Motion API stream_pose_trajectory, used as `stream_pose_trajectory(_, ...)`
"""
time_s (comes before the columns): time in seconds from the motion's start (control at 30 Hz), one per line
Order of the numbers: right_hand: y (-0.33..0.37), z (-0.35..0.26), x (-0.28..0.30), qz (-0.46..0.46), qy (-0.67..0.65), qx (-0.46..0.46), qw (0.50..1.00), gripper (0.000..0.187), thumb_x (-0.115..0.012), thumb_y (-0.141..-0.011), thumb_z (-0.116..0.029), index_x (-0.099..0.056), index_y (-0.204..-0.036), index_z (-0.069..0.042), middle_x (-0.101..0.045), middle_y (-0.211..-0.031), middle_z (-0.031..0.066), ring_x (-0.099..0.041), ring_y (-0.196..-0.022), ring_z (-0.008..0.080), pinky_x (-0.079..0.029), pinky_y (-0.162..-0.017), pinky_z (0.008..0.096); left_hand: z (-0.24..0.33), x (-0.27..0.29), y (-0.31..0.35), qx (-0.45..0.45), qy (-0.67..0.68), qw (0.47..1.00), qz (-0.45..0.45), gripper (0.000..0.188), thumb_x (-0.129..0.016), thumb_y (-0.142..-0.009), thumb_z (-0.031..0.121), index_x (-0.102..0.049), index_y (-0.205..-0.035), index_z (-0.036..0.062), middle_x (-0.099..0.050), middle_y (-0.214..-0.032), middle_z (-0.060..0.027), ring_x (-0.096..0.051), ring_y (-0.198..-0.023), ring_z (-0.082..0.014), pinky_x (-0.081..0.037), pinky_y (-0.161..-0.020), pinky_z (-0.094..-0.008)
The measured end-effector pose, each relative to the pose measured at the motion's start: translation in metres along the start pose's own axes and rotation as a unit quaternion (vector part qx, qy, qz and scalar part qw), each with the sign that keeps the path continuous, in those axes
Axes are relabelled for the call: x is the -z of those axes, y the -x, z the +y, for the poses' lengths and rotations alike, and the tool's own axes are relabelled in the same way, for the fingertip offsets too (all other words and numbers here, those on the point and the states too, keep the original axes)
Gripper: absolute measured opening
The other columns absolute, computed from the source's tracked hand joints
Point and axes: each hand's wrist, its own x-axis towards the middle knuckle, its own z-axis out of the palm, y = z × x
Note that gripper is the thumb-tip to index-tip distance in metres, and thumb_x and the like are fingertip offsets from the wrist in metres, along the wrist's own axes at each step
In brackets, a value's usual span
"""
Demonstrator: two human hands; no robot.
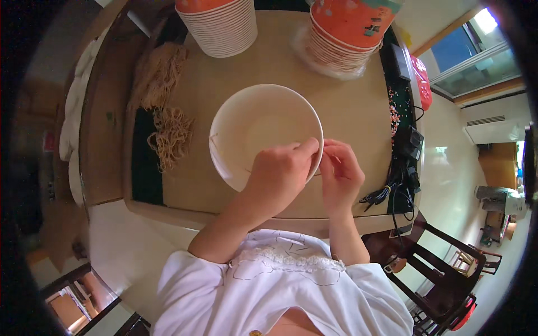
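A white paper bucket (260,115) sits mouth up in front of me on the table. My left hand (286,165) reaches over its opening, with closed fingers gripping the right part of the rim from the inside. Just outside that rim, my right hand (341,171) is closed in a pinch, its fingertips touching the bucket's wall. Whatever lies between the right fingertips is hidden; a thin dark line shows between the two hands. A short bit of tan cord (213,138) pokes out at the bucket's left wall.
Two tan bundles of cord, a far one (161,75) and a near one (170,134), lie at left. Orange-and-white bucket stacks stand at the back left (218,28) and back right (350,33). Black cables (395,193) and small beads (395,115) line the right edge.
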Motion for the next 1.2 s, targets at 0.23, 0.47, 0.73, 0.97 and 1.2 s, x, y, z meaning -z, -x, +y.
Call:
stream_pose_trajectory(0.23, 0.004, -0.034, 0.019, -0.054, -0.111, -0.158, 0.98, 0.024, -0.055, -0.089, 0.002, -0.051, -0.112, 0.0, -0.062, -0.082, 0.0058, -0.06, -0.069, 0.0111, -0.051, -0.063, 0.0225, -0.005, -0.003, 0.003, 0.058, 0.044, 0.997, 0.0, 0.005, -0.055, -0.086, 0.008, -0.051, -0.089, 0.0068, -0.06, -0.07, -0.0157, -0.061, -0.066, -0.0365, -0.046, -0.056, -0.0456)
stream_pose_trajectory(0.47, -0.024, -0.073, 0.025, -0.079, 0.165, -0.06, 0.981, 0.012, -0.061, -0.085, -0.004, -0.061, -0.097, 0.0, -0.064, -0.089, 0.0074, -0.059, -0.063, 0.0123, -0.048, -0.058, 0.0241, -0.002, -0.003, -0.001, 0.064, 0.046, 0.997, -0.013, 0.011, -0.056, -0.086, 0.012, -0.047, -0.09, 0.0068, -0.06, -0.069, -0.0168, -0.061, -0.065, -0.0377, -0.046, -0.055, -0.0469)
stream_pose_trajectory(0.73, -0.061, -0.071, 0.01, -0.252, 0.383, -0.018, 0.888, 0.012, -0.068, -0.077, -0.011, -0.064, -0.087, -0.005, -0.06, -0.087, 0.0083, -0.058, -0.055, 0.0201, -0.046, -0.053, 0.0305, -0.009, -0.004, -0.008, 0.041, 0.081, 0.996, 0.005, 0.027, -0.065, -0.082, 0.021, -0.045, -0.092, 0.0065, -0.06, -0.068, -0.0141, -0.061, -0.065, -0.0379, -0.047, -0.056, -0.0468)
stream_pose_trajectory(0.97, -0.07, -0.066, 0.012, -0.276, 0.346, -0.009, 0.897, 0.009, -0.065, -0.077, -0.006, -0.064, -0.086, -0.005, -0.059, -0.079, 0.0079, -0.058, -0.056, 0.0189, -0.047, -0.055, 0.0301, -0.011, -0.006, -0.012, 0.1, 0.141, 0.985, 0.007, 0.03, -0.067, -0.081, 0.022, -0.047, -0.094, 0.0053, -0.061, -0.072, -0.0142, -0.062, -0.067, -0.0364, -0.048, -0.058, -0.0442)
stream_pose_trajectory(1.2, -0.07, -0.064, 0.017, -0.298, 0.331, -0.038, 0.894, 0.011, -0.063, -0.076, -0.002, -0.063, -0.087, -0.003, -0.063, -0.079, 0.0099, -0.061, -0.063, 0.0196, -0.048, -0.058, 0.0278, -0.025, -0.018, -0.005, -0.08, -0.001, 0.995, 0.053, 0.022, -0.064, -0.082, 0.017, -0.05, -0.088, 0.0015, -0.062, -0.08, -0.015, -0.062, -0.072, -0.0321, -0.049, -0.064, -0.0379)
